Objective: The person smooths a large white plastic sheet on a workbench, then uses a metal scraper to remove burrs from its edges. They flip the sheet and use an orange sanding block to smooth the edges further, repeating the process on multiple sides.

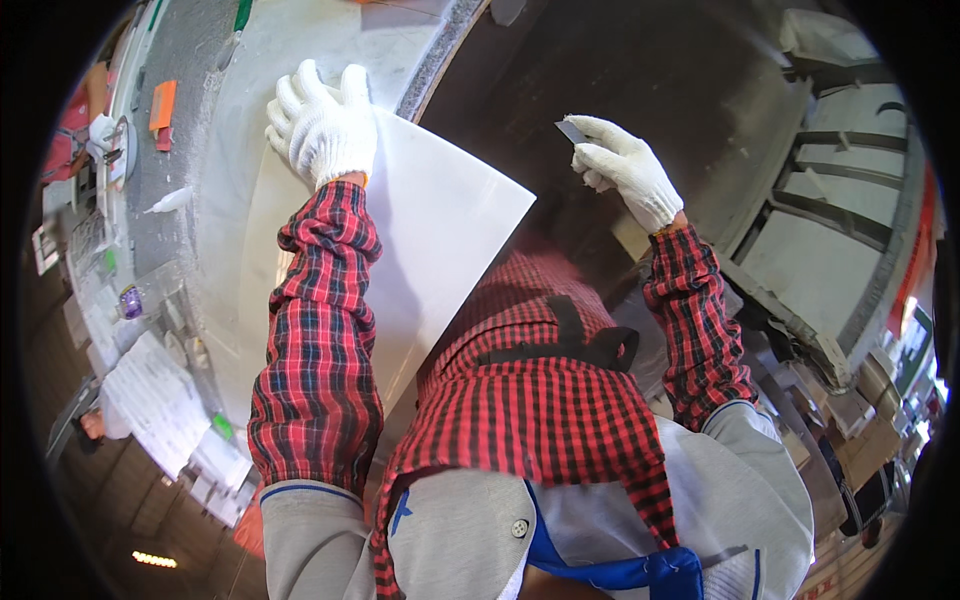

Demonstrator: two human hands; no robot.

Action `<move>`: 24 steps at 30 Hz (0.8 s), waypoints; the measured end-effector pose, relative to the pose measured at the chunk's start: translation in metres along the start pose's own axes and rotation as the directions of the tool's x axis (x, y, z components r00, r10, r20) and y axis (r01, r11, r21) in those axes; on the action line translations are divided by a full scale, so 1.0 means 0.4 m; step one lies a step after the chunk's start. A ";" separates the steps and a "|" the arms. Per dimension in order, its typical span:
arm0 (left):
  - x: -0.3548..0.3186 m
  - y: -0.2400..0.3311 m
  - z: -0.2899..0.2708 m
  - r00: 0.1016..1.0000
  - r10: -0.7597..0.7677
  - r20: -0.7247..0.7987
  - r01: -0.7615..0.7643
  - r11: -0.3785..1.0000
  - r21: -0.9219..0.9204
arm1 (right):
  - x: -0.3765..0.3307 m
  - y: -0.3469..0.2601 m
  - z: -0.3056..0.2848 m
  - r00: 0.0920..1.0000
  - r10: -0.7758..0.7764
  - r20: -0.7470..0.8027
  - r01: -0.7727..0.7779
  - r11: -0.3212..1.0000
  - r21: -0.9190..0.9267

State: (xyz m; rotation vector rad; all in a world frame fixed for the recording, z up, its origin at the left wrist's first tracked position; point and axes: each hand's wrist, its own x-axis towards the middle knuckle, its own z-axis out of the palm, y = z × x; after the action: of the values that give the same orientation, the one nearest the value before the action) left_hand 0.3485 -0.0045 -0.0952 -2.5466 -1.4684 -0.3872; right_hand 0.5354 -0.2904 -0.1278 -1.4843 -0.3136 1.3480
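Under my left hand (322, 125) lies a glossy white slab (440, 210), with one corner jutting past the worktable toward my apron. The left hand wears a white knit glove; its fingers are spread over the slab's far end, and it grips nothing. Off to the right, in the air beyond the slab's corner, my right hand (628, 172), gloved the same way, pinches a small flat grey metal blade (572, 131) between thumb and fingers. The blade's tip points to the upper left, apart from the slab. Part of the blade is hidden inside the right hand.
The pale worktable (290, 40) has a speckled stone edge (440, 60). On the left are an orange flat piece (163, 105), a white nozzle-like item (172, 200), a purple roll (131, 302) and papers (155, 400). Pale slabs (805, 265) in a dark-barred rack stand right. Another person (70, 140) is far left.
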 end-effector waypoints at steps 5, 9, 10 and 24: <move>-0.007 0.009 -0.001 0.999 0.010 -0.054 -0.012 0.999 -0.034 | -0.054 -0.018 0.029 1.000 -0.016 -0.027 0.014 0.999 -0.040; -0.005 0.014 -0.009 0.999 -0.034 0.031 0.034 0.999 0.004 | -0.103 0.017 0.083 0.991 0.045 -0.123 -0.027 0.990 0.139; -0.006 0.014 -0.014 0.999 -0.033 0.037 0.033 0.999 0.007 | -0.109 0.036 0.092 0.991 0.049 -0.122 -0.020 0.973 0.228; -0.024 0.028 -0.050 0.999 0.001 -0.042 -0.003 0.999 -0.043 | -0.139 0.017 0.155 0.998 -0.008 -0.064 0.023 0.971 0.238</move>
State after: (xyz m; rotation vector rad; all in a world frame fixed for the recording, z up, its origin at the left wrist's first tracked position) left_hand 0.3509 -0.0235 -0.0792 -2.5563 -1.4577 -0.4744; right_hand 0.4623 -0.3037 -0.0900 -1.3164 -0.1169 1.2756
